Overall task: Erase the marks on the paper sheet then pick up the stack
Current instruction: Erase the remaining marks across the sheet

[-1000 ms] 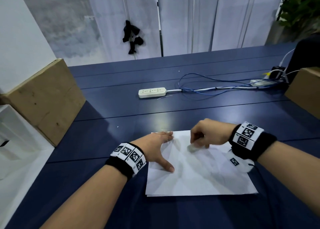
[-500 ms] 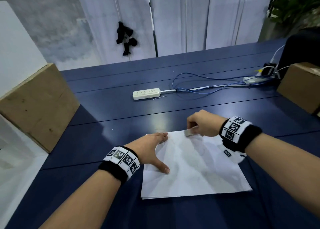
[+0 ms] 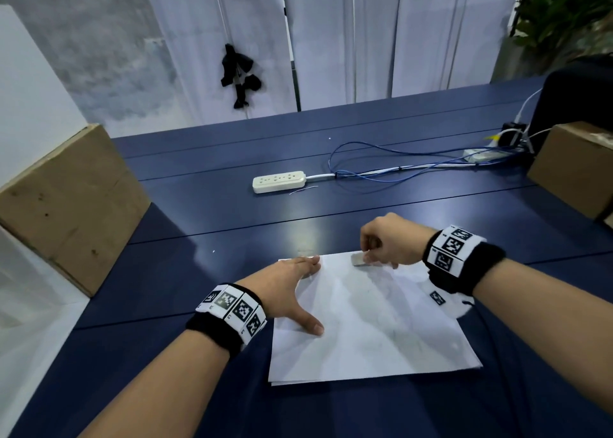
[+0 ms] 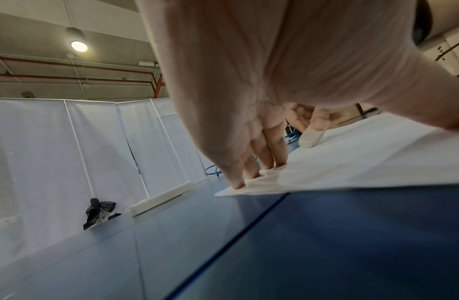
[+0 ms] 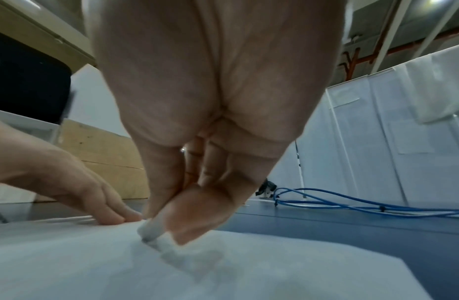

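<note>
Your left hand (image 3: 285, 288) presses flat, fingers straight, on the paper stack's (image 3: 371, 331) far left corner. Your right hand (image 3: 389, 242) pinches an eraser (image 3: 359, 259) against the far edge. Bare blue table (image 3: 232, 225) lies beyond your fingertips, before a power strip (image 3: 278, 181).

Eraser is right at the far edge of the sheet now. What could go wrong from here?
1. The right hand pinches the eraser close to the far edge of the paper stack; a stroke past that edge could catch and crease the top sheet.
2. The left hand presses only the far-left corner; the near and right sides lie free, so hard rubbing may skew or buckle the sheets.
</note>
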Motion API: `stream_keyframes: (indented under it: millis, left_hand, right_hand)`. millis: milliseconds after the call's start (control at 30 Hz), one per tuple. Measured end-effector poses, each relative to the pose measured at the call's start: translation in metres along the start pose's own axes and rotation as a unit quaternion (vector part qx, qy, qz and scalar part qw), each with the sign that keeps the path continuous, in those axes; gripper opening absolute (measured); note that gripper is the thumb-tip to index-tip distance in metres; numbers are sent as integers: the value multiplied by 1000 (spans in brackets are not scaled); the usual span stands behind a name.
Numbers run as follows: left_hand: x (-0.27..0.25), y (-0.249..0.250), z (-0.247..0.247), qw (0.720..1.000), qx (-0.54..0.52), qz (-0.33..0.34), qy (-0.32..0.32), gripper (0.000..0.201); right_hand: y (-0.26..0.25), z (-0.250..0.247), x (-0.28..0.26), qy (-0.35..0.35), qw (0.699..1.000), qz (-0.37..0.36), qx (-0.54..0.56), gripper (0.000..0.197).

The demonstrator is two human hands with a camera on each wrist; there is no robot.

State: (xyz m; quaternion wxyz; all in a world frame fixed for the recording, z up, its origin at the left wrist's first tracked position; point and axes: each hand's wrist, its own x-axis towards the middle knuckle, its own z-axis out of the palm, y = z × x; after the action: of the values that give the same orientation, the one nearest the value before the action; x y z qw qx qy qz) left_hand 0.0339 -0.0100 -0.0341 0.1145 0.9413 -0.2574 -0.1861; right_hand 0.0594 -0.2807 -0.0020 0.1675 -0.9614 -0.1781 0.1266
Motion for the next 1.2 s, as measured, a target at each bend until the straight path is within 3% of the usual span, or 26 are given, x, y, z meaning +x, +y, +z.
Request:
stream_keyframes:
  millis: [167,367,433,567,600,767,833,900,1000,1067,1200]
  left_hand:
    - [2,-3,2,1000,-4,-4,-10,137]
    - [2,-2,1,1000,-7,-7,-11,139]
    - [1,-1,1,1000,-6,-7,-8,138]
    - [-1,1,-1,1000,-8,-5,-3,134]
    - [-1,1,-1,1000,-8,-5,-4,133]
    - [-1,3,-2,1000,-4,-6,-7,134]
    - [-1,3,-2,1000,-5,-7,-6,134]
    - [-1,4,-1,1000,-9,-8,-8,133]
    - [-2,4,-2,1000,-10,-10,-10,133]
    - [-3,5,-2,1000,-12,-12,-10,132]
    - [-2,4,-2,1000,-14,-14,-10,134]
  right_hand:
    - [-10,4,-33,-146,987,-55,36,13]
    - [0,-8,-3,-2,1000,-20,15,19]
    - [4,-6,-5,2,999,-24,32,12]
    - [-5,1,-30,-143,985,-74,57,10]
    - [-6,2,-32,-151,984,-78,47,12]
    - [2,-9,-7,19,1000,-14,-5,18]
    - [7,-9,-7,15,1000,-12,12,14]
    - [7,-6,-21,-47,998,-31,41,3]
    - [1,-3,-38,-142,986,-49,76,9]
    - [2,-4,-33,-121,990,-43,60,10]
    - [12,-6,-9,2,999,-6,40,6]
